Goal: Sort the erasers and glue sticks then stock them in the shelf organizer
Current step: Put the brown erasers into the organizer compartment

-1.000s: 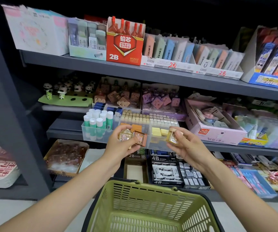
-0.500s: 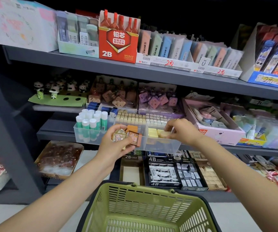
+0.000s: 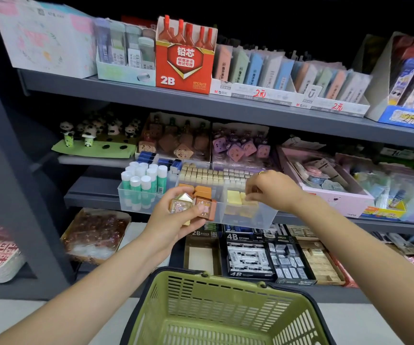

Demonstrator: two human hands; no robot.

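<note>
Your left hand curls round a small clutch of wrapped erasers, held just in front of the organizer at the middle shelf's front edge. Your right hand, fingers bent down, reaches into the organizer's right compartment and pinches a yellow eraser; half a second ago it hovered slightly higher there. The clear organizer holds glue sticks at its left end, orange erasers in the middle and yellow ones on the right.
</note>
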